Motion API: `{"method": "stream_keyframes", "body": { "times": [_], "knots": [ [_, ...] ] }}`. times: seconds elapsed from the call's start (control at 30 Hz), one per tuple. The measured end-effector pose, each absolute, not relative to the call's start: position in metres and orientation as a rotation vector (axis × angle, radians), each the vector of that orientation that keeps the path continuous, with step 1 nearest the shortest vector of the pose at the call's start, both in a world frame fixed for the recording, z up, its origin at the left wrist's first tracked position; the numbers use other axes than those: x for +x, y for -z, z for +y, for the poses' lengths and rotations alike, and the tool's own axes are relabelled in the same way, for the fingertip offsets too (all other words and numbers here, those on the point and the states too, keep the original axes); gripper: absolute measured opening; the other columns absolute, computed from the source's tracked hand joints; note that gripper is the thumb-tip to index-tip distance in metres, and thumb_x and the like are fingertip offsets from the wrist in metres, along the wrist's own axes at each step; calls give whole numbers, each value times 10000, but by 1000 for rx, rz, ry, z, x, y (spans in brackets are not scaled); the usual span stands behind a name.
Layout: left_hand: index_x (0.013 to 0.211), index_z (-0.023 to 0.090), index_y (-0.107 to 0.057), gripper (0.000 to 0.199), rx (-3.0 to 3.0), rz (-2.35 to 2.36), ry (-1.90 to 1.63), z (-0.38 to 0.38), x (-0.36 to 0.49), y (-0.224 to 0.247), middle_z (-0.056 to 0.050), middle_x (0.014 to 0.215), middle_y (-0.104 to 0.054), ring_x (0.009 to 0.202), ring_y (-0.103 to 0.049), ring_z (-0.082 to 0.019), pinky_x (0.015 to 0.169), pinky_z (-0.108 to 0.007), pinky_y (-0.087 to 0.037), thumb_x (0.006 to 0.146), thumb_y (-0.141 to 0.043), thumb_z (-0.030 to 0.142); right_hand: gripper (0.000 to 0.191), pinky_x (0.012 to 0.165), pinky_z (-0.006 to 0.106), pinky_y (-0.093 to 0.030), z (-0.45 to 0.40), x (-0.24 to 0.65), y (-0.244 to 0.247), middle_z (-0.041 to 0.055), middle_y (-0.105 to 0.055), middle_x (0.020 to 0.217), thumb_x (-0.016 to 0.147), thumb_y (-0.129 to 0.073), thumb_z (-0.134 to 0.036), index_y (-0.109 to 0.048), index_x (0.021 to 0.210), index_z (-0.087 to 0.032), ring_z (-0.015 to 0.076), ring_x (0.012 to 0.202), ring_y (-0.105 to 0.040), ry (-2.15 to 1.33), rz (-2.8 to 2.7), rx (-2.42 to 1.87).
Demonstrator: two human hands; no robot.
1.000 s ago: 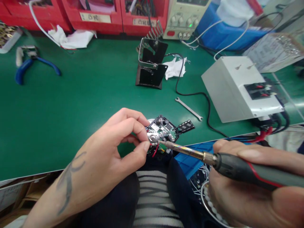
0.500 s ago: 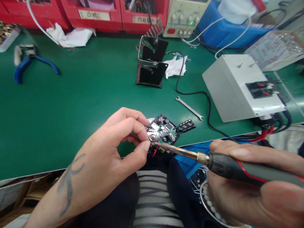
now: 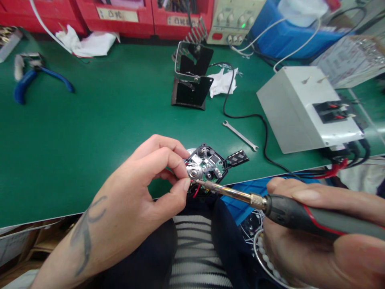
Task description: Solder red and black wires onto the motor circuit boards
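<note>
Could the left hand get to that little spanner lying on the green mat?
Probably yes: the spanner lies uncovered beyond the circuit board, but the left hand is pinching that board and would have to release it.

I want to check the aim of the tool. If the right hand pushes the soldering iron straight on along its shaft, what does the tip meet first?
The right hand aims the iron left; its tip seems already on the board, beside the left fingertips. Depth is unclear.

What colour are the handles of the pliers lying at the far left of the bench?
Blue: the blue-handled pliers lie on the green bench mat, clearest in the head view.
</note>
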State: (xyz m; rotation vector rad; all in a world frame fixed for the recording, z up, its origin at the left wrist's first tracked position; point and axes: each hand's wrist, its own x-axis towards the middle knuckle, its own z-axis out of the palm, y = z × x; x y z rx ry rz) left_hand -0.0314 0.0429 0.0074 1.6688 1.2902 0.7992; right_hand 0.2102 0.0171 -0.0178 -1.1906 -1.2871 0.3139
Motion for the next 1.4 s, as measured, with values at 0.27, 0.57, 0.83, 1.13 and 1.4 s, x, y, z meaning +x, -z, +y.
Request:
{"method": "stream_keyframes", "body": {
  "times": [0.27, 0.57, 0.83, 1.13, 1.4],
  "knots": [
    [814, 279, -646, 122, 1677, 1294, -804, 45, -29, -7, 54, 1121, -639, 946, -658, -79, 813, -116, -575, 893, -646, 186, 308, 641, 461, -517, 7, 206, 17, 18, -667, 845, 1022, -591, -493, -792, 1018, -259, 217, 738, -660, -223, -1356, -1167],
    [771, 266, -652, 129, 1653, 1293, -807, 46, -28, -9, 37, 1097, -649, 893, -663, -86, 820, -116, -581, 875, -649, 189, 293, 689, 451, -511, 5, 204, 15, 3, -683, 870, 1032, -605, -465, -799, 1051, -247, 204, 757, -647, -247, -1371, -1143],
    [748, 253, -666, 126, 1650, 1264, -915, 45, -28, -5, 41, 1049, -676, 855, -675, -70, 780, -87, -578, 848, -669, 177, 264, 708, 407, -521, 7, 199, 16, -17, -683, 869, 1018, -637, -469, -804, 1004, -265, 174, 784, -654, -275, -1304, -1153],
    [761, 242, -677, 98, 1628, 1267, -902, 47, -27, -6, 42, 1048, -678, 863, -686, -55, 793, -63, -569, 833, -679, 176, 247, 705, 409, -517, 6, 200, 12, -52, -686, 919, 1054, -566, -466, -781, 1169, -429, 151, 751, -646, -215, -1348, -1190],
    [849, 239, -636, 116, 1718, 1288, -945, 39, -24, -3, 30, 1105, -657, 998, -694, -58, 837, -88, -571, 927, -617, 156, 283, 501, 354, -536, 16, 204, 23, 29, -679, 827, 967, -709, -467, -825, 1008, -211, 165, 688, -676, -292, -1177, -987]
  ]
}}
